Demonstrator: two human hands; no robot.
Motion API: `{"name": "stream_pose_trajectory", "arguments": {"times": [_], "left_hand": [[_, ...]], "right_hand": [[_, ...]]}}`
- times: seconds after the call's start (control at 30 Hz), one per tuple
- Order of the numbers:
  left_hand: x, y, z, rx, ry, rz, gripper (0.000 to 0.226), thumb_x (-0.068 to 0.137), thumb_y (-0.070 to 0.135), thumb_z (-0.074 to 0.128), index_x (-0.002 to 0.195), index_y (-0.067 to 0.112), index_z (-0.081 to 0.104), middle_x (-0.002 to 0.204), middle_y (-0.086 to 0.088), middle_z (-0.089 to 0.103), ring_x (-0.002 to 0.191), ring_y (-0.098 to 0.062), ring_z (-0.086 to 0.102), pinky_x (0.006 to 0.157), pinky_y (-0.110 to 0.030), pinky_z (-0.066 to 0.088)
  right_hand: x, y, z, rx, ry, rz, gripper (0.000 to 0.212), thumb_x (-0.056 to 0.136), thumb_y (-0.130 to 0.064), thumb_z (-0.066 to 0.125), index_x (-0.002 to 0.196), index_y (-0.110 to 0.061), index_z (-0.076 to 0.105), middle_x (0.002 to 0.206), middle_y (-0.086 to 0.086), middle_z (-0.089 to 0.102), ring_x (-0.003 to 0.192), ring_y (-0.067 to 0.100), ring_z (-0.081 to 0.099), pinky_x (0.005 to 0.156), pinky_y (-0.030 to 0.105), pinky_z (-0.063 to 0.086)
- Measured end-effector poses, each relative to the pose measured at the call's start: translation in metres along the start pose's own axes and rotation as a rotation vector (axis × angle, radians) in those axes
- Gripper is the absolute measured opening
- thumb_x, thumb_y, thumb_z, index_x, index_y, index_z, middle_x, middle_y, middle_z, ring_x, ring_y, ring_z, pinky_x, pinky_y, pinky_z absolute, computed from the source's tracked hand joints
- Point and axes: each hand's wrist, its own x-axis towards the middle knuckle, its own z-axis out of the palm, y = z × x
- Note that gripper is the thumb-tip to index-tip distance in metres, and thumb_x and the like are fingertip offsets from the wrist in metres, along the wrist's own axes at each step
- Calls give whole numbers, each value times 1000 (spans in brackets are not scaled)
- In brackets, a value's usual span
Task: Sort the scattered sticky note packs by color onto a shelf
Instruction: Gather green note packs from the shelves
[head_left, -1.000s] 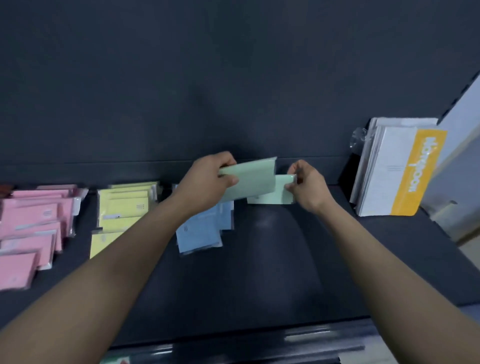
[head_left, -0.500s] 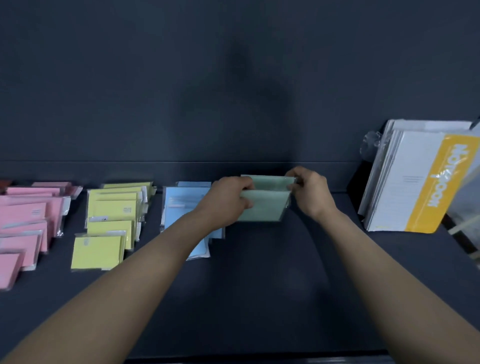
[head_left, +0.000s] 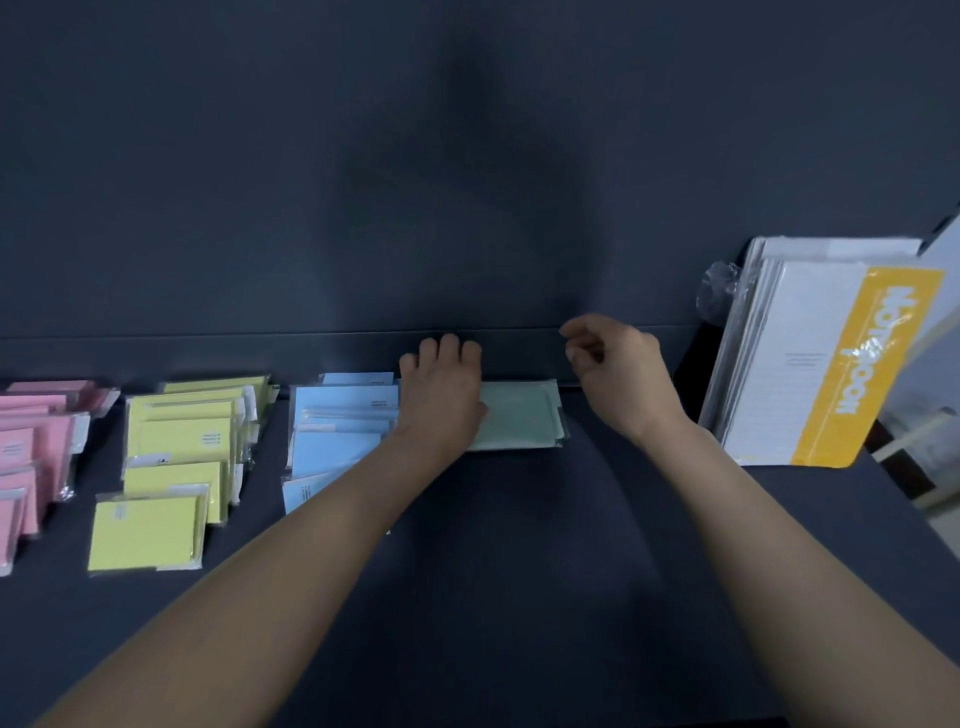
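Observation:
Green sticky note packs (head_left: 522, 415) lie flat in a small stack on the dark shelf (head_left: 519, 571), near the back wall. My left hand (head_left: 441, 395) rests palm down on their left part, fingers spread toward the wall. Lifted just right of the stack, my right hand (head_left: 615, 371) holds nothing, its fingers loosely curled and apart. Left of the green stack sit blue packs (head_left: 337, 436), then yellow packs (head_left: 176, 462), then pink packs (head_left: 31, 452) at the far left, each colour in its own overlapping pile.
White folders with a yellow band (head_left: 826, 358) lean upright at the shelf's right end, with a clear plastic piece (head_left: 719, 291) behind them. The dark back wall (head_left: 467, 182) rises right behind the piles. The shelf's right edge drops off beyond the folders.
Both hands held green packs above the shelf. The packs now lie stacked on the shelf, my left hand flat on them, and my right hand has let go and lifted away.

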Motion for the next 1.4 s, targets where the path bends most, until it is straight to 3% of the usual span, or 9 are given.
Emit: {"name": "stream_pose_trajectory", "arguments": {"times": [0.27,0.5,0.87,1.03,1.2,1.4], "left_hand": [[-29,-29,-65,-142,174,-11,36,90,24,56,123,15,48,124,-4,47,116,-25,39,93,-34,27],[-106,-104,-150,-85,385,-34,26,86,12,60,111,8,57,107,-11,60,100,-33,53,86,-43,41],[-314,-264,-248,168,473,-393,22,81,12,57,102,5,60,93,-15,62,86,-37,56,74,-48,47],[-413,-321,-282,254,517,-554,24,84,13,62,107,7,59,102,-13,61,96,-35,55,81,-48,44],[-502,-365,-303,366,500,-690,22,83,14,63,105,9,59,99,-10,61,92,-34,55,77,-48,46],[-603,-407,-320,453,486,-926,21,86,17,60,106,10,57,98,-9,60,92,-32,54,79,-47,45]], "right_hand": [[5,-66,4,-98,-128,-244,27,94,-10,55,119,-9,64,111,8,68,103,24,61,93,41,48],[-16,-183,25,-297,-252,-581,38,95,-25,55,131,-15,54,123,8,55,115,25,50,97,39,41],[-140,-408,109,-212,-285,-1056,37,97,-30,50,133,-21,52,126,6,55,119,25,47,95,35,37],[-210,-497,153,-149,-306,-1219,35,97,-29,50,130,-18,54,120,8,58,113,28,51,92,39,42],[-280,-570,197,-70,-360,-1335,29,97,-27,50,122,-16,58,116,7,59,110,29,52,90,41,44],[-360,-649,244,52,-448,-1485,31,96,-30,52,125,-20,57,115,4,58,110,25,51,87,35,41]]}}
